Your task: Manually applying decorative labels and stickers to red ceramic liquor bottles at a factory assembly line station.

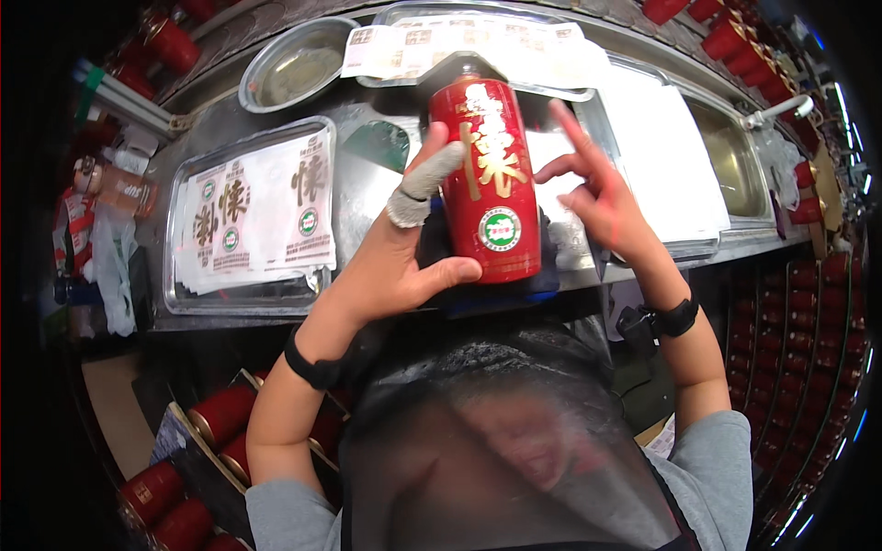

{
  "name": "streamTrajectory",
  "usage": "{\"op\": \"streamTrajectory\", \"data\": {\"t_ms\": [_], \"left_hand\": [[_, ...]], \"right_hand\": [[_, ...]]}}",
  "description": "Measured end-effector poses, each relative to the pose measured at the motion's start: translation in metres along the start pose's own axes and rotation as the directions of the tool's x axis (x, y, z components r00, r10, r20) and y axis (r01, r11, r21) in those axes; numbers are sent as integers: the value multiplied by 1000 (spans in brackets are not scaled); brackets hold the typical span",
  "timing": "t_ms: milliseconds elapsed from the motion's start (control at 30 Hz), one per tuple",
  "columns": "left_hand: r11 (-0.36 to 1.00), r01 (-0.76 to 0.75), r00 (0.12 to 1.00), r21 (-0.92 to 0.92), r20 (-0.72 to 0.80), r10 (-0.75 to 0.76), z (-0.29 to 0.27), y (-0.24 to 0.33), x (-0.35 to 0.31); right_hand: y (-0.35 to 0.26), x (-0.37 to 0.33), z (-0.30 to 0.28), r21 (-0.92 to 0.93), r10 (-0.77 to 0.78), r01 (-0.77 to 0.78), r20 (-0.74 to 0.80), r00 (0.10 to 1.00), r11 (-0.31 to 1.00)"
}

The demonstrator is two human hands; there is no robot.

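Observation:
A glossy red bottle (499, 138) with large gold characters and a round green-and-white emblem is in front of me, its neck pointing away and its base toward me. My left hand (395, 243) grips it along the left side, thumb near the base. A grey knitted sleeve (424, 186) covers one finger of that hand. My right hand (597, 188) is just right of the bottle, fingers spread and apart, holding nothing. Whether a fingertip touches the bottle I cannot tell. Under the bottle lies a dark support with a blue edge (501, 305), mostly hidden.
Printed transfer sheets (257, 207) fill a metal tray (172, 275) on the left. More sheets (469, 46) lie at the back beside a metal bowl (266, 57). White paper (657, 147) is stacked at right, next to a basin (730, 197). Red bottles (799, 331) stand racked at right.

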State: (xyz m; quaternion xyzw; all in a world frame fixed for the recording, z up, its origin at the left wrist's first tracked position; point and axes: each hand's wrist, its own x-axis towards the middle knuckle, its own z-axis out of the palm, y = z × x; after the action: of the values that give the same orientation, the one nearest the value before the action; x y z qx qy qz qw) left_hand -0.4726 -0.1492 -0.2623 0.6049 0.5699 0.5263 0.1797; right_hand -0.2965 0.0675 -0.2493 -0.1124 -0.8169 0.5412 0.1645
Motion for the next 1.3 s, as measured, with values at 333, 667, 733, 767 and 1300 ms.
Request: {"op": "streamTrajectory", "data": {"t_ms": [333, 667, 733, 767, 1300], "left_hand": [[985, 167, 982, -38, -78, -169, 17, 2, -19], [968, 247, 966, -46, -67, -249, 11, 10, -15], [962, 271, 960, -18, -73, -272, 6, 10, -15], [955, 296, 954, -5, -42, -296, 7, 10, -13], [967, 213, 970, -143, -91, -227, 17, 1, -11]], "right_hand": [[-37, -3, 7, 271, 195, -107, -320, 927, 957], [-61, 130, 13, -454, -527, 462, -19, 850, 761], [-56, 152, 5, -468, -526, 441, -61, 848, 766], [-61, 134, 6, -440, -472, 392, -82, 878, 807], [-52, 118, 6, -540, -676, 580, 27, 736, 610]]}}
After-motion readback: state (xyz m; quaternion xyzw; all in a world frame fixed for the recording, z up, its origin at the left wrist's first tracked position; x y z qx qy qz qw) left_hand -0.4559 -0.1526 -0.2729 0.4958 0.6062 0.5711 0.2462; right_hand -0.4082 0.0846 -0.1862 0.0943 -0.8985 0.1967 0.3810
